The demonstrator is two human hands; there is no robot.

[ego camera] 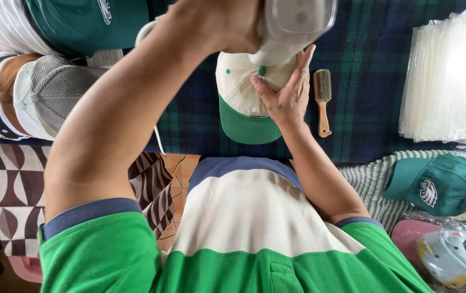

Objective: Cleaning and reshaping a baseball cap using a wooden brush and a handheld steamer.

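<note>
Holding a white steamer with a clear top, the left hand is closed around it and presses its tip onto the cream cap with a green brim, which lies on the plaid blanket in front of the person. The right hand lies open and flat on the cap's crown, beside a small wooden brush. The cap looks light and soft on top, so it would squash easily; the stiff brim seems the best place to take hold of it.
</note>
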